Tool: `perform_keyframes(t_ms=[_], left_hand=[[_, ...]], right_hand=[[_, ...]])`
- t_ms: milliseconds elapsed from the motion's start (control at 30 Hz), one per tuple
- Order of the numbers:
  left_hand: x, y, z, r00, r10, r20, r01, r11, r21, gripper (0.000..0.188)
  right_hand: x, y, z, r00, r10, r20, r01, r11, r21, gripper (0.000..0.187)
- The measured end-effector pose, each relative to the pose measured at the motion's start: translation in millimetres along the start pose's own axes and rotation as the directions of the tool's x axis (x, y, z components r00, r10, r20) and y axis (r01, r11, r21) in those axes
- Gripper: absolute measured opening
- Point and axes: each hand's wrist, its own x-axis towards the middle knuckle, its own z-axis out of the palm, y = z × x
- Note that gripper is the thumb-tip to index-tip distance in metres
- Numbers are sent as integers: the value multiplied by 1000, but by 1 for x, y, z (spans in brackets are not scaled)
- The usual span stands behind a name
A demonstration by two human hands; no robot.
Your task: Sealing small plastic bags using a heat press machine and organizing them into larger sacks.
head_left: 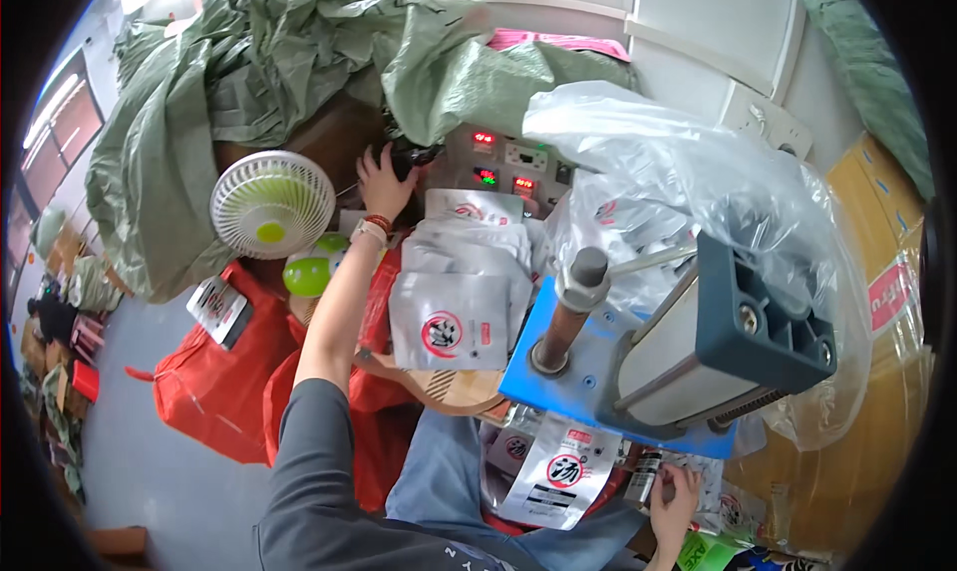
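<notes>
My left hand (pixel 387 184) reaches far forward, fingers spread, beside a dark object (pixel 414 158) at the back; whether it touches that object is unclear. Just right of that wrist lies a stack of silver pouches (pixel 454 322) with red-and-black print. At the lower right, my right hand (pixel 676 501) has its fingers curled next to a small black-and-white printed item (pixel 643 476); what sits between its fingertips is hidden. A single silver pouch (pixel 564 471) hangs under the blue plate (pixel 578 357) of a machine, above my lap.
The machine's metal cylinder (pixel 663 352) and upright bolt (pixel 568 312) stand between my hands. A white-and-green fan (pixel 271 207) is left of my forearm. Behind are a control panel (pixel 518 162) with lit displays and green sacks (pixel 289 63). Clear plastic (pixel 678 152), red bags (pixel 224 382) and cardboard (pixel 837 481) surround me.
</notes>
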Motion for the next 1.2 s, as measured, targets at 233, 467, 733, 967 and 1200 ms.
perform_keyframes(t_ms=[233, 467, 733, 967, 1200], left_hand=[[8, -14, 48, 980, -59, 189, 48, 997, 66, 61], [10, -18, 42, 967, -27, 253, 15, 999, 52, 63], [-53, 90, -91, 931, 185, 314, -93, 953, -287, 86], [-204, 133, -130, 785, 428, 448, -301, 896, -327, 95], [-205, 112, -156, 765, 461, 450, -336, 882, -331, 77]], right_hand=[[6, -3, 1, 998, -32, -50, 28, 997, -70, 17], [4, -6, 1, 1000, 20, -17, -21, 998, -65, 22], [1, -4, 0, 999, 39, -26, -40, 999, -36, 22], [-10, 15, 11, 976, -18, -219, 31, 998, 55, 17], [-33, -8, -6, 846, 403, -348, -30, 689, 724, 12]])
